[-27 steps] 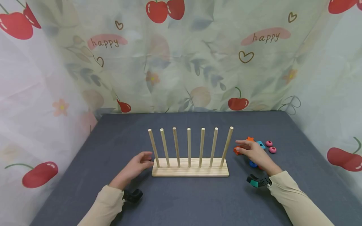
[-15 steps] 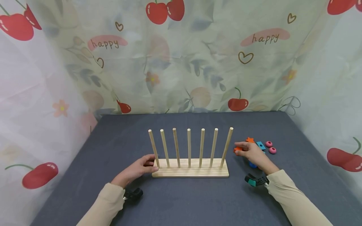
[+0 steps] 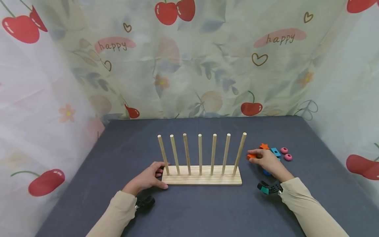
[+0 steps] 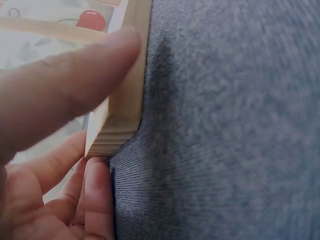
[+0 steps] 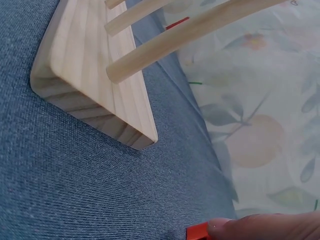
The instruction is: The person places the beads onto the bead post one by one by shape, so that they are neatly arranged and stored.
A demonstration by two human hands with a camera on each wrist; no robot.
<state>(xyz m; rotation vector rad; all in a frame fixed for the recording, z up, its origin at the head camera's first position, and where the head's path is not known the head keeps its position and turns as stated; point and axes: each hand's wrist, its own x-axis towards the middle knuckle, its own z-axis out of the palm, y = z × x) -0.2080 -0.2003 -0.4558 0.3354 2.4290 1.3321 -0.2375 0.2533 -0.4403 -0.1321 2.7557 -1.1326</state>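
Observation:
A pale wooden peg stand (image 3: 204,179), with a row of several upright dowels, sits mid-table in the head view. My left hand (image 3: 146,177) grips the left end of its base, thumb at the front edge and fingers round the back corner. Up close in the left wrist view, the thumb (image 4: 75,85) crosses over the base (image 4: 125,107) and fingertips meet its end. To the right of the stand, my right hand (image 3: 267,161) pinches an orange block (image 3: 251,157) between thumb and fingers. Only a corner of that block (image 5: 197,231) appears in the right wrist view, under a fingertip.
Beyond the right hand lie an orange star (image 3: 264,146), a blue square with a hole (image 3: 275,151) and two pink beads (image 3: 284,150). A darker blue piece (image 3: 266,172) is partly hidden under that hand. A printed curtain (image 3: 189,65) borders the dark tabletop (image 3: 204,210).
My left hand has come from beside the stand's left end to grip it. The right hand's fingers have closed on the orange block. The head view has shifted slightly.

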